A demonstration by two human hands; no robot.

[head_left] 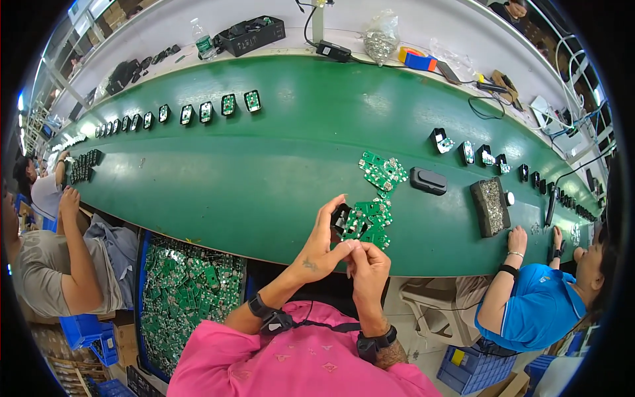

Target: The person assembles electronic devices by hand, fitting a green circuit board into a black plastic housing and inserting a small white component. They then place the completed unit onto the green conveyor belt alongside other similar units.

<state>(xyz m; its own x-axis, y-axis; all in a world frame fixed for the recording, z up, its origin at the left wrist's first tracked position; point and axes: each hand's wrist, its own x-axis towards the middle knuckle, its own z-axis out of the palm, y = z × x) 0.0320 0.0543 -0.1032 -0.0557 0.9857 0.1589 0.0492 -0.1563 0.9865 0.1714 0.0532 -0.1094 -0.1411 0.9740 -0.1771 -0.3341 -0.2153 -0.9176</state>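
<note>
My left hand (313,254) is wrapped round a small black plastic housing (339,217) at the table's front edge. My right hand (368,263) is closed in a pinch, its fingertips meeting my left thumb. Whatever lies between those fingertips is too small to make out. Just beyond my hands, a pile of small green circuit boards (378,212) lies on the green table (278,172) and partly overlaps the housing in view. A second heap of boards (382,171) lies farther back. To its right is a black oblong case (428,180).
A row of black housings with boards (206,112) runs along the far left; more housings (468,153) line the right. A dark block-shaped container of small metal parts (490,206) stands nearby. Below left is a large bin of boards (188,291). Co-workers sit at both sides.
</note>
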